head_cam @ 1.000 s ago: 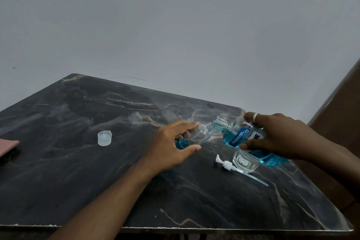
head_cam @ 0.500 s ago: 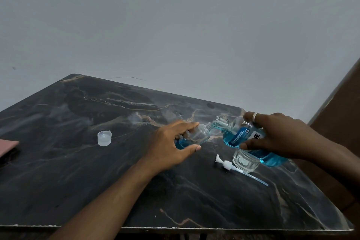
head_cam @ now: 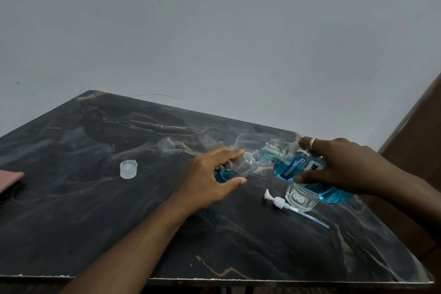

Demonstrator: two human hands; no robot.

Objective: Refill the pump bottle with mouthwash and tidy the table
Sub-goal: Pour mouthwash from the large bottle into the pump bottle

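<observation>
My left hand [head_cam: 211, 175] grips a small clear pump bottle [head_cam: 243, 166], tilted with its open neck pointing right; blue liquid pools at its lower end. My right hand [head_cam: 338, 166] holds a larger mouthwash bottle [head_cam: 296, 167] with a blue label, tipped leftward so its mouth meets the small bottle's neck. Blue mouthwash fills the large bottle's lower part. The white pump head [head_cam: 280, 203] with its long tube lies on the table below the bottles. A clear cap [head_cam: 128, 169] stands alone at the left.
An empty short glass [head_cam: 301, 199] stands under my right hand beside the pump head. The dark marble table [head_cam: 95, 210] ends close at the front and right. A pink object [head_cam: 8, 180] pokes in at the left edge. A brown surface rises at the right.
</observation>
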